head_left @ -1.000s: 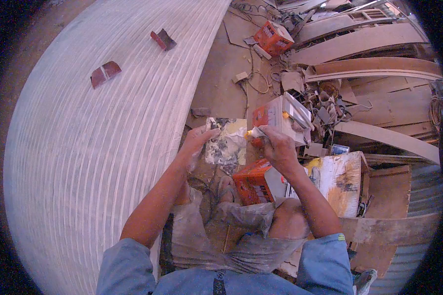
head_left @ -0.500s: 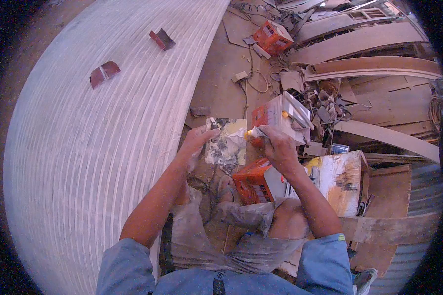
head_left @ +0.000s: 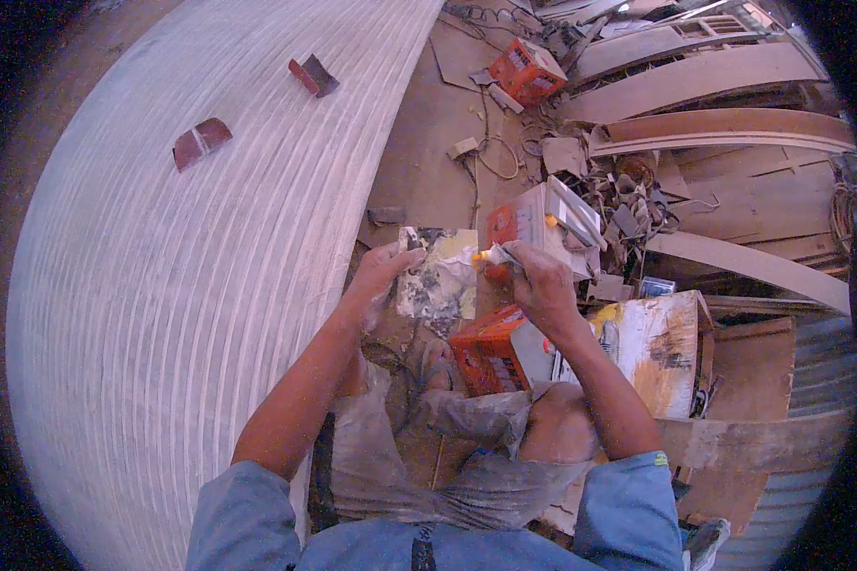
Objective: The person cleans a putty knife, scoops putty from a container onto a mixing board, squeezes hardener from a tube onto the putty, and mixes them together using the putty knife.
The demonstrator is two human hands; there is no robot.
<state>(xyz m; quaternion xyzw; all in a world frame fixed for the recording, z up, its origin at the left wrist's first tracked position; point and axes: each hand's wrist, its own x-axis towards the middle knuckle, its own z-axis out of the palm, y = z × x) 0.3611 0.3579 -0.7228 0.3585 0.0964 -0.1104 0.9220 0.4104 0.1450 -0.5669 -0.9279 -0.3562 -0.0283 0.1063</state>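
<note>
Within right grip (head_left: pixel 541 283), a yellow-tipped tube (head_left: pixel 495 255)

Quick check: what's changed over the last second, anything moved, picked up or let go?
Nothing has visibly changed; nothing taken up or let go. The left hand keeps its grip on the smeared board, the right hand its grip on the small tube, yellow tip near the board's right edge. Two red pieces stay on the ribbed panel.

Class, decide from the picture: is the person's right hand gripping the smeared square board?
No, the left hand grips the smeared square board at its edge, while the right hand holds a yellow-tipped tube.
</note>
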